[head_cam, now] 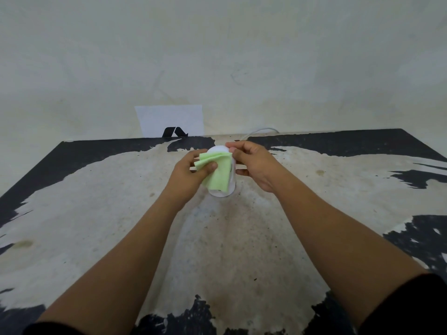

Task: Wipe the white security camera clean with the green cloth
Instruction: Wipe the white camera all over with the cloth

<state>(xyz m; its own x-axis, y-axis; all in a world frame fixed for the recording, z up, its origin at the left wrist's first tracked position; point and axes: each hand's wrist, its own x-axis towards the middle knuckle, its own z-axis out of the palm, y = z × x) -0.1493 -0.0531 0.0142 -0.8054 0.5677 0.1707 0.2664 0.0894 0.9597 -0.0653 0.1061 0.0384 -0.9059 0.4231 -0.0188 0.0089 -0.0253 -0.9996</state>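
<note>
The white security camera [231, 187] stands upright on the worn table, near the far middle. A light green cloth [219, 174] is draped over its near face and covers most of it. My left hand [191, 174] pinches the cloth's left part between thumb and fingers and presses it against the camera. My right hand [254, 163] is at the camera's right side, its fingertips on the cloth's top edge near the rounded white top, its other fingers behind the body. Only the camera's dome and base rim show.
The table [242, 238] has peeled black paint and bare pale patches. A white card [169, 119] with a black mark leans against the wall at the far edge. A white cable [261, 130] runs off the table behind the camera.
</note>
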